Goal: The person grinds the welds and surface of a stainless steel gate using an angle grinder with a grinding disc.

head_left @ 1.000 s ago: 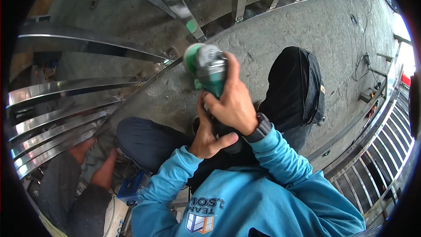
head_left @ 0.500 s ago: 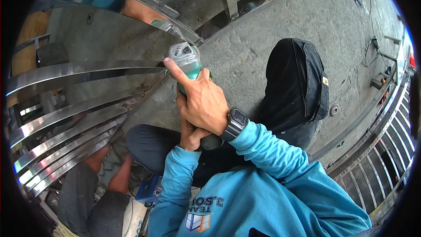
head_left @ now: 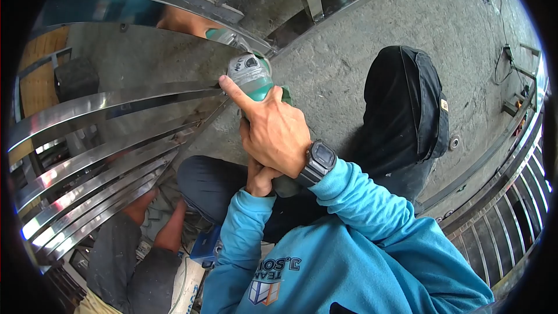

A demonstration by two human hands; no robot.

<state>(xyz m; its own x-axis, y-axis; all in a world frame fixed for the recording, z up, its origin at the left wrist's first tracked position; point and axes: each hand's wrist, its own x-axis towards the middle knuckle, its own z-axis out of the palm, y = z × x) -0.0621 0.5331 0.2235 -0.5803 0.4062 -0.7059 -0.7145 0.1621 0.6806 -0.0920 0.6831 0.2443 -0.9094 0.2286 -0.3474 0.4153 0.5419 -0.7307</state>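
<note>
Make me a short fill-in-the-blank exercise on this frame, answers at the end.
1. The person's sweatshirt is ____ in colour.
2. A dark watch is worn on the person's ____ wrist.
3. In this view, the right hand partly covers the person's ____ hand.
4. The power tool under the right hand has a silver head and a ____ body.

Missing words: blue; right; left; green.
</note>
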